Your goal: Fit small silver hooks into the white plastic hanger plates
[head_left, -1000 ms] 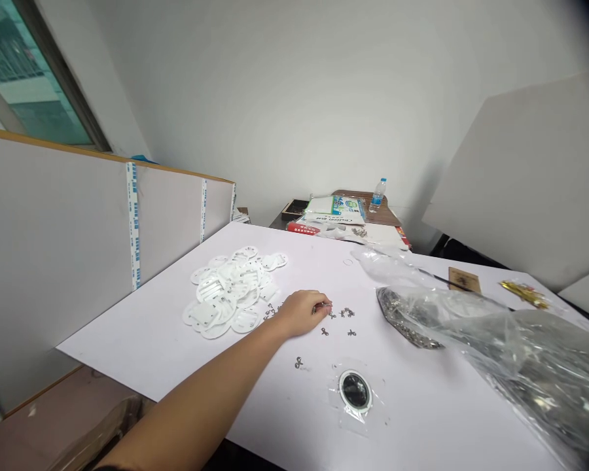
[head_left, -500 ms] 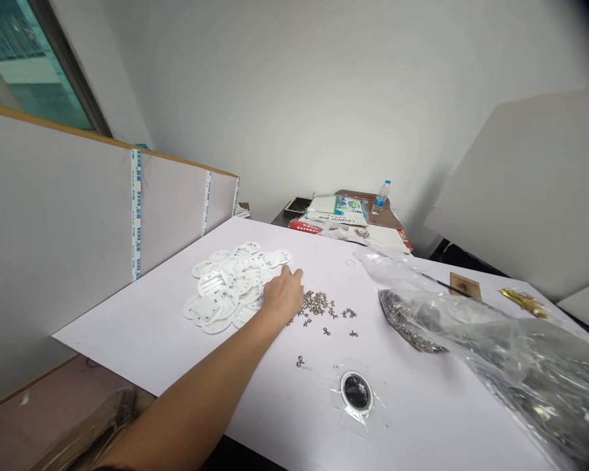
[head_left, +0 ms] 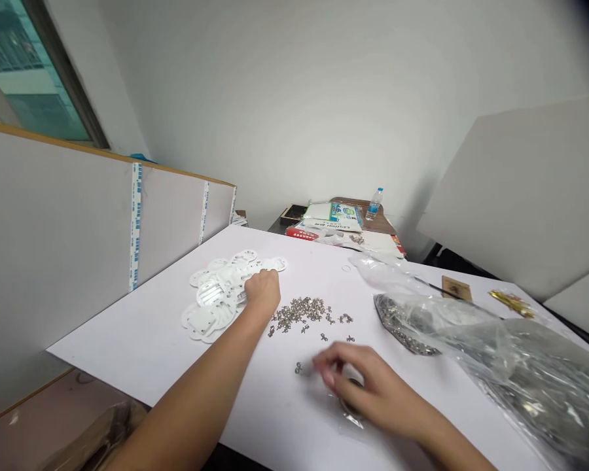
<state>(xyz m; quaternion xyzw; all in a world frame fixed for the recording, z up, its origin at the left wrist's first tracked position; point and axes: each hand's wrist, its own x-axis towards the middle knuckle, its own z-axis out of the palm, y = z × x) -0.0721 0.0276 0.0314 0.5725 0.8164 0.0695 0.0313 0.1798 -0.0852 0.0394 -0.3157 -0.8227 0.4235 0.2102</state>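
Note:
My left hand (head_left: 262,291) rests on a loose pile of white round cards (head_left: 211,307), fingers curled over them, and I cannot tell whether it grips one. To its right lies a scattered heap of small metal clasps (head_left: 299,313). My right hand (head_left: 358,386), slightly blurred, hovers low over a round item in clear plastic (head_left: 351,418), hiding most of it. A single clasp (head_left: 299,368) lies just left of those fingers. Farther right sits a clear bag of metal parts (head_left: 405,324).
Everything lies on a white board (head_left: 127,353), with grey panels (head_left: 63,222) along its left side. A larger plastic bag (head_left: 530,386) fills the right edge. Gold strips (head_left: 511,303) lie at the far right, and papers and a water bottle (head_left: 374,204) stand beyond the board.
My left hand has moved left from the clasps onto the white cards. The clasps now form a wider heap. My right hand has come into view over the wrapped round item.

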